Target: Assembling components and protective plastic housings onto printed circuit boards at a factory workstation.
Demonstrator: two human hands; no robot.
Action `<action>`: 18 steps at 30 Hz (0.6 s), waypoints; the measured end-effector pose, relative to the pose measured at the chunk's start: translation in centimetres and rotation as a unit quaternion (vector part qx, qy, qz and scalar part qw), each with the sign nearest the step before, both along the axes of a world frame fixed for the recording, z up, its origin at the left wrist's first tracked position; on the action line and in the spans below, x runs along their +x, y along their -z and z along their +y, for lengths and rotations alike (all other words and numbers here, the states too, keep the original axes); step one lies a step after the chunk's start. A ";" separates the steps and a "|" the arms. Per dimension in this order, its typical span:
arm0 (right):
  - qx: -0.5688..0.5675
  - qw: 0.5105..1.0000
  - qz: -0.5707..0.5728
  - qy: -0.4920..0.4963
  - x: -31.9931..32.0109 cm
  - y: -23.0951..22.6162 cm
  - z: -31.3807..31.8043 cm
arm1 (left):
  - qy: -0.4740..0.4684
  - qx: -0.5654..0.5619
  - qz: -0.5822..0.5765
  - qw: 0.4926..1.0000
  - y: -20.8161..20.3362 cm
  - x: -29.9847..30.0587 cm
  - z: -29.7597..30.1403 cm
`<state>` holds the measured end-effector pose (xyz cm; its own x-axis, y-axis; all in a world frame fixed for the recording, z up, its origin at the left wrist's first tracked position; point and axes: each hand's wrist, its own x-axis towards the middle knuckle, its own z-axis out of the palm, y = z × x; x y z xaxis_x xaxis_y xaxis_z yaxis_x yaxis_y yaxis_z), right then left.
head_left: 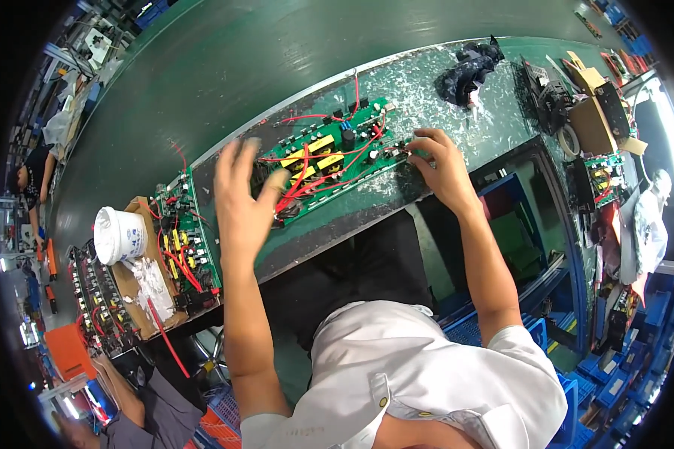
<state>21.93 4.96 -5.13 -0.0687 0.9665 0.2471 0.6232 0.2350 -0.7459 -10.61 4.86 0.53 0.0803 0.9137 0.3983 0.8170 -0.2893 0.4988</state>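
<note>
In front of me a long green circuit board (pixel 367 120) lies slantwise on the bench, with yellow-wrapped transformers (pixel 311 153), red wires (pixel 296 191) and rows of small black parts. At the board's left end my left hand (pixel 241 202) is raised, its fingers spread and holding nothing; the fingertips look smeared with greyish paste. My right hand (pixel 443 170) is at the right end, its thumb and fingertips curled together against small parts there. Whatever lies between those fingertips is too small to make out.
To the left stand a white tub (pixel 120 236) of paste, a cardboard tray (pixel 157 288) smeared white, and more circuit boards (pixel 180 239). A crumpled black cloth (pixel 468 71) lies on the paste-flecked bench. Tape and boxes (pixel 595 123) are at right; a co-worker's arm (pixel 120 389) shows lower left.
</note>
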 end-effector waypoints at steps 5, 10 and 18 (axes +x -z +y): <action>0.022 0.999 -0.031 -0.035 0.3 -2.4 2.2 | 0.148 -0.038 0.195 0.969 -2.3 3.7 -0.7; 0.003 0.998 0.023 -0.054 0.4 -3.7 3.0 | 0.218 -0.092 0.180 0.955 -1.1 4.2 2.9; 0.020 0.998 0.044 -0.035 5.1 -1.9 -0.8 | 0.202 -0.283 -0.245 0.905 -0.4 -0.6 10.7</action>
<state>27.01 4.17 -3.25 -0.1115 0.9496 0.2929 0.5364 0.3056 -0.7867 -11.20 15.52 0.94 0.3943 0.9179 -0.0454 0.3413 -0.1004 0.9346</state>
